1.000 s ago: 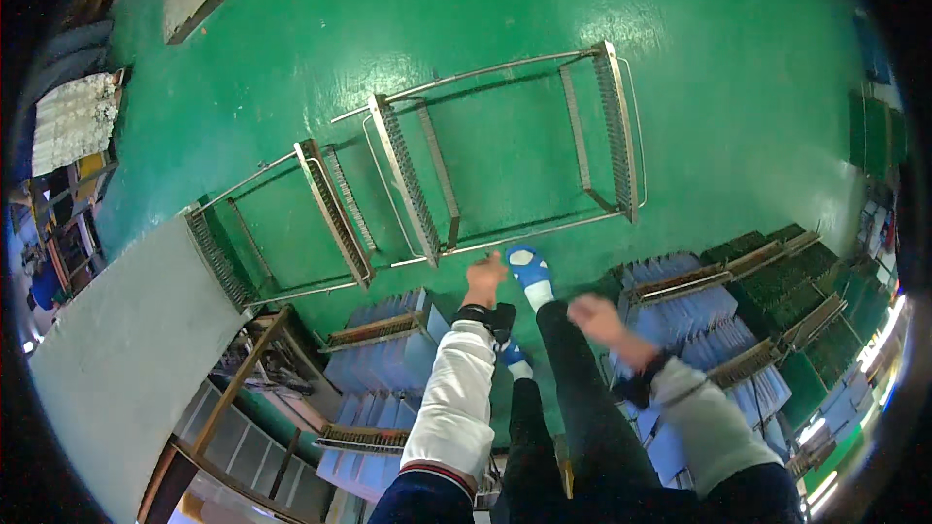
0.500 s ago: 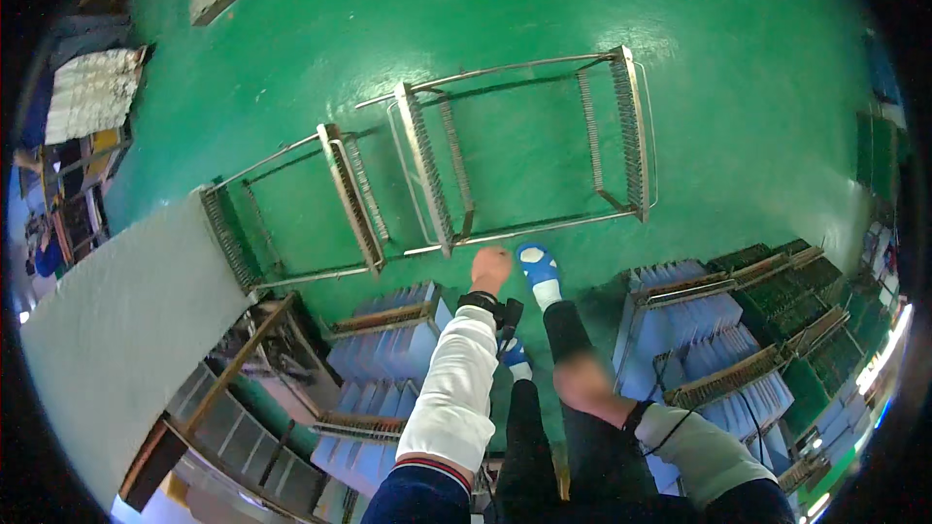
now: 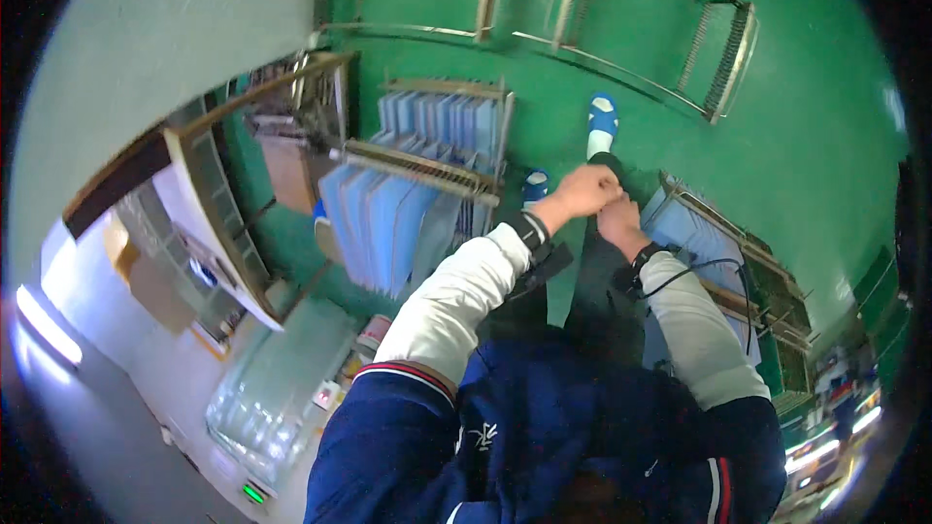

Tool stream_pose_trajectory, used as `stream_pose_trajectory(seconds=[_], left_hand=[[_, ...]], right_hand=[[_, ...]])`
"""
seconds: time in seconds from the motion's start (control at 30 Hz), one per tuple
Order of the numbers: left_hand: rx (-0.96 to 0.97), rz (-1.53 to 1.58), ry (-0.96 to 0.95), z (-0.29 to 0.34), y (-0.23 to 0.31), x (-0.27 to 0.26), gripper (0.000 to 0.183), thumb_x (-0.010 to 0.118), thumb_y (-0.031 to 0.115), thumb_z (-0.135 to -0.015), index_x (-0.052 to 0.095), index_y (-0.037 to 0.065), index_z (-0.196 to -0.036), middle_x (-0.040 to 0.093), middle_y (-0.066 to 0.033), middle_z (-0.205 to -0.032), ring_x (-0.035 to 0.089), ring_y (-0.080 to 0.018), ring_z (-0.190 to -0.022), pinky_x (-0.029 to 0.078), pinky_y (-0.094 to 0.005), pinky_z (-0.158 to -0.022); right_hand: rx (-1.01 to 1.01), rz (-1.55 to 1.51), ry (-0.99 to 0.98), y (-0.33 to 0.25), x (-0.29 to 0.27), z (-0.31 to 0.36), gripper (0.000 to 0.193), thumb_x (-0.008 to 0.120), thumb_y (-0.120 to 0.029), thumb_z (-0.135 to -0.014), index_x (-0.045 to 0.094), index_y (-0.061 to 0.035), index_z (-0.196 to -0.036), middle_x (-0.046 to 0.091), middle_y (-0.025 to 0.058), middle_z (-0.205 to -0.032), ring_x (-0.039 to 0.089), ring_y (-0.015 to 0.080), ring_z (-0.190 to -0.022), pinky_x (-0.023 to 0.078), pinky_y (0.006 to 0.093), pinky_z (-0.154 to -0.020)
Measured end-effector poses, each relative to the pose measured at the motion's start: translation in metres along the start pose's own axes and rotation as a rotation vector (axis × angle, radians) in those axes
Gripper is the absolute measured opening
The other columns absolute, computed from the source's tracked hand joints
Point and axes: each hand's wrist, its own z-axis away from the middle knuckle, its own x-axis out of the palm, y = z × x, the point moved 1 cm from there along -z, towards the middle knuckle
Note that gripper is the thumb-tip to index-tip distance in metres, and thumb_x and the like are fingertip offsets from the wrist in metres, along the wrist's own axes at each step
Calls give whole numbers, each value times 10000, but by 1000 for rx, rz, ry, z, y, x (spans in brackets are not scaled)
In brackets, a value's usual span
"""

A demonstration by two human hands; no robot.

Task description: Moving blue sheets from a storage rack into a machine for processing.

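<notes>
overhead, a slotted metal rack holds thin, flat blue sheets on edge over glossy green floor. just right of it, left hand and right hand touch, both curled (anything gripped is hidden).

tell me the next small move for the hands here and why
Probably part the hands and reach the left hand toward the rack of blue sheets on its left. Both hands meet in front of the body, the right hand touching the left, and neither visibly holds anything. The blue sheets stand upright in the rack's slots close by, so that rack seems the nearest thing to handle.
</notes>
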Motion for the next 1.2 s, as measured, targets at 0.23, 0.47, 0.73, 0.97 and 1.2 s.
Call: stream_pose_trajectory(seconds=[0.23, 0.47, 0.73, 0.97, 1.2], left_hand=[[113, 304, -76, 203, -17, -25, 259, 637, 219, -910, 647, 15, -1069, 676, -66, -997, 605, -131, -949, 478, -302, -844], [-150, 448, 256, 364, -133, -48, 300, 631, 247, -919, 647, 7, -1097, 666, -52, -1023, 610, -130, -924, 480, -279, -847], [-287, 874, 599, 457, -262, -5, 256, 611, 266, -923, 648, 39, -1036, 677, -23, -933, 609, -109, -783, 474, -250, -706], [-265, 785, 488, 490, -294, 1, 251, 607, 268, -922, 637, 51, -1046, 680, -26, -930, 629, -118, -792, 488, -256, -691], [-236, 753, 292, 497, -291, 10, 287, 605, 247, -930, 595, 7, -1088, 655, -91, -1009, 634, -177, -837, 519, -293, -729]], right_hand=[[17, 103, -118, -24, -25, 2, 248, 623, -210, -791, 652, -68, -992, 642, 138, -1071, 604, 330, -1037, 511, 441, -864], [32, 83, -95, -86, -42, 17, 229, 572, -214, -816, 669, -66, -962, 671, 188, -983, 644, 375, -934, 514, 479, -819], [-69, 78, 13, -180, -31, 56, 232, 574, -168, -743, 668, -4, -877, 670, 240, -908, 659, 400, -866, 528, 487, -757], [-311, 17, 174, -262, 16, 112, 227, 614, -226, -678, 685, -12, -703, 653, 227, -737, 653, 395, -700, 527, 490, -635], [-266, -114, 105, -328, 25, 190, 196, 652, -167, -603, 695, -8, -709, 665, 202, -717, 668, 369, -684, 529, 470, -583]])
